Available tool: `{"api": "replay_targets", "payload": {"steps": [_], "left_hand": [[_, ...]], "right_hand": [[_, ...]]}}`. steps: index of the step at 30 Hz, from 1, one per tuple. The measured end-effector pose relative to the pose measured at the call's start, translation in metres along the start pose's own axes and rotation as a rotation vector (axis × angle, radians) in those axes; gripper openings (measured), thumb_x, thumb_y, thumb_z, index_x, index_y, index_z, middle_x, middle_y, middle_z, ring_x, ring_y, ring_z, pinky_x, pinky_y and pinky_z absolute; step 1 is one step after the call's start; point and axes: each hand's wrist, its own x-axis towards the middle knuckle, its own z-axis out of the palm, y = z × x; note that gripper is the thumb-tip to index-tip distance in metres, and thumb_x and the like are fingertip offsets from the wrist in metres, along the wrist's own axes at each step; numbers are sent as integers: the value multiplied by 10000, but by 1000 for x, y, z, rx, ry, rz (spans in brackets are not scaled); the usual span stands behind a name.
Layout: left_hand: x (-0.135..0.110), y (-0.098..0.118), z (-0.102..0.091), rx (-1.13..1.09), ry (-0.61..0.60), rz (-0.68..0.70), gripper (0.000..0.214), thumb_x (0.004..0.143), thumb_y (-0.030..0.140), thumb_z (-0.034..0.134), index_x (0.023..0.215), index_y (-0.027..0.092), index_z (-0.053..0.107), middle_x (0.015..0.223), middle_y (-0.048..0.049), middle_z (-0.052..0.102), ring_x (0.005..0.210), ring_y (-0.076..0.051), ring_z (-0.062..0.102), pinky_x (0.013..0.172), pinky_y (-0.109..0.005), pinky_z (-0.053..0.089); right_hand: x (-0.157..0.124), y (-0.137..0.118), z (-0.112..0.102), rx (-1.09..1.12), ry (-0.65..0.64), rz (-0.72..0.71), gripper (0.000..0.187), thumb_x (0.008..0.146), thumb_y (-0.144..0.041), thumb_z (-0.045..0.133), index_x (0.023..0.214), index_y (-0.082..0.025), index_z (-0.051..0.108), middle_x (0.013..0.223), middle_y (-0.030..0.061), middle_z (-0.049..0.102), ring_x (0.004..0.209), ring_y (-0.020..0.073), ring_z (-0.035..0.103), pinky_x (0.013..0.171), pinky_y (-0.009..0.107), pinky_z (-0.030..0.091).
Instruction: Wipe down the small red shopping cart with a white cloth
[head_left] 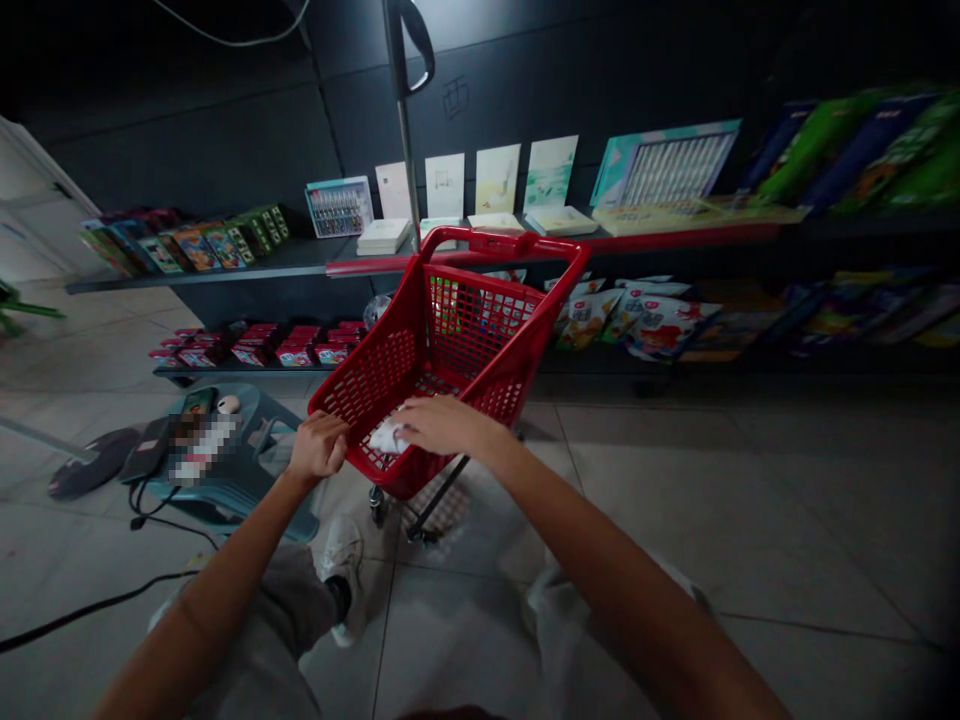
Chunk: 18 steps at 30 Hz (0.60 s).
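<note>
A red plastic shopping cart (480, 375) stands on the floor in front of me, its handle at the far side. My left hand (320, 444) is closed around the near left corner of the basket rim. Inside the near end of the basket, my right hand (439, 424) holds a crumpled white cloth (389, 436) against the red plastic. The cloth is partly covered by my fingers. Below the basket, small wheels and a dark metal leg show.
A blue-grey stool (262, 440) with a phone, earbud case and cables stands left. Behind the cart, a dark shelf (300, 262) carries books, boxes and snack bags (664, 318). A metal pole (406, 150) rises behind the cart. A black cable (97, 603) crosses the floor.
</note>
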Motion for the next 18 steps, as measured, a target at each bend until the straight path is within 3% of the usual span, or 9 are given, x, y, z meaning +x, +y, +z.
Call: {"api": "replay_targets", "payload": {"steps": [4,7,10,12,14,18], "left_hand": [[2,-13,-11,-22,31,-101,263,856,322,384,719,247,596,782,-94,660,865,-265,625,1045,-469,466],[5,3,-21,-89,111,-275,272,864,282,407,867,230,674,1035,-92,724,1097,-266,639,1176,-475,396],[8,45,-22,-204,225,-431,334,968,301,374,1069,220,682,1185,-94,716,1167,-248,638,1072,-401,484],[9,77,-15,-232,152,-371,375,1025,339,338,1186,231,659,1238,-98,706,1167,-237,654,1025,-371,506],[10,101,-4,-120,51,-304,373,1021,409,422,1286,243,624,1225,-116,715,1111,-258,685,956,-368,522],[12,107,15,82,58,-363,418,1020,418,459,1339,172,571,1132,-166,743,1043,-284,717,834,-354,521]], "right_hand": [[-1,65,-37,-6,-40,217,334,1071,-322,443,1214,-204,721,1241,115,739,1117,251,698,892,314,484],[8,84,-46,-76,-67,308,334,1054,-333,467,1177,-186,741,1198,142,755,1061,275,720,856,336,490],[31,65,-35,-100,-117,260,358,1024,-324,485,1199,-162,752,1229,177,746,1075,299,725,852,348,505],[51,41,-24,-90,-209,166,348,979,-298,527,1160,-132,775,1187,189,760,1026,293,738,821,337,514],[73,17,-13,-47,-320,79,317,918,-231,567,1102,-106,793,1106,179,783,924,267,743,752,312,508],[105,-9,1,99,-390,-41,379,808,-78,591,1131,-112,786,1039,88,805,819,178,696,713,246,478]]}}
